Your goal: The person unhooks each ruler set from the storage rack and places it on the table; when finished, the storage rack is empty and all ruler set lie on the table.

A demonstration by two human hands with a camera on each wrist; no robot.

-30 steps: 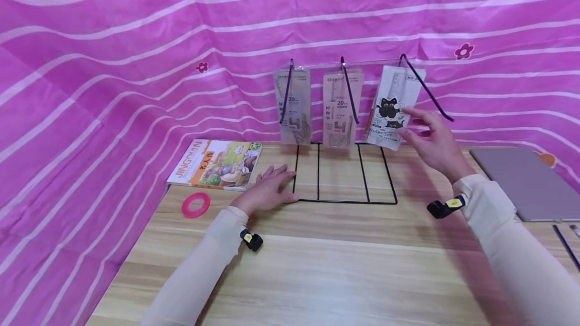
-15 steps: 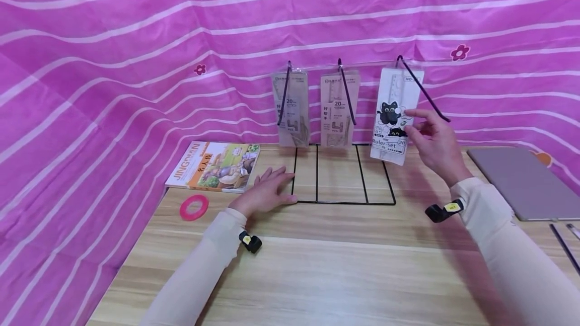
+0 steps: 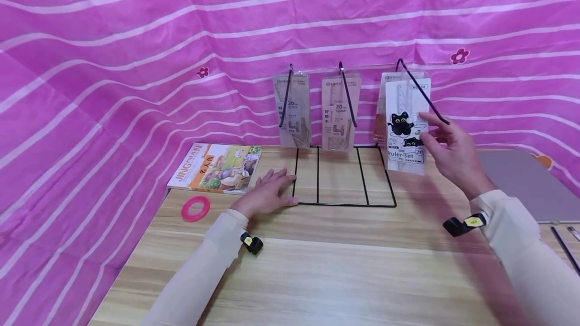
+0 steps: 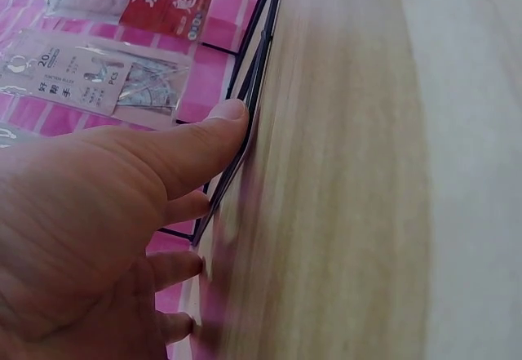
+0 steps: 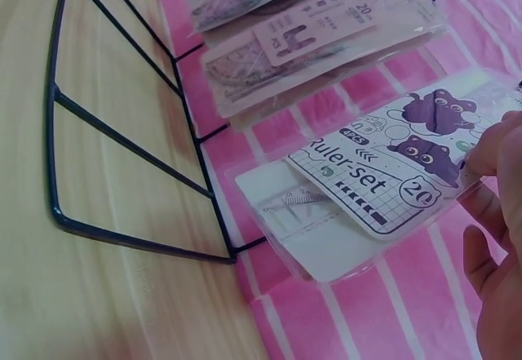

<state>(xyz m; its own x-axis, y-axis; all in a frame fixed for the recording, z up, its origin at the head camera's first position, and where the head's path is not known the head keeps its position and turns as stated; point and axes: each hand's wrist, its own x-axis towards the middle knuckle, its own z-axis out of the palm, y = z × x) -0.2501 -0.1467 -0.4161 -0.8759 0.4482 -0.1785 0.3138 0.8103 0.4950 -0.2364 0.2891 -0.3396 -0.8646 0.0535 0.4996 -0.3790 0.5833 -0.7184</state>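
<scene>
My right hand [image 3: 455,157] pinches the right edge of a white ruler set pack [image 3: 408,140] printed with black cats. In the right wrist view the flat clear-sleeved ruler set [image 5: 367,180] tilts away from the fingers [image 5: 489,144]. The pack overlaps the right hook [image 3: 423,89] of a black wire display rack, and another pack [image 3: 380,122] hangs behind it. My left hand [image 3: 267,192] rests at the left side of the rack's base [image 3: 344,205]. In the left wrist view its thumb [image 4: 204,144] lies on the base wire, the other fingers spread on the tabletop.
A greyish ruler pack [image 3: 296,109] hangs on the left hook and a pinkish one [image 3: 340,114] on the middle hook. At the left lie a book [image 3: 217,167] and a pink tape ring [image 3: 196,209]. A grey flat board [image 3: 521,180] and a dark rod [image 3: 565,248] lie at the right.
My right hand has drawn the ruler set forward and to the right along the hook, uncovering the pack behind it. The left hand has stayed at the rack's base.
</scene>
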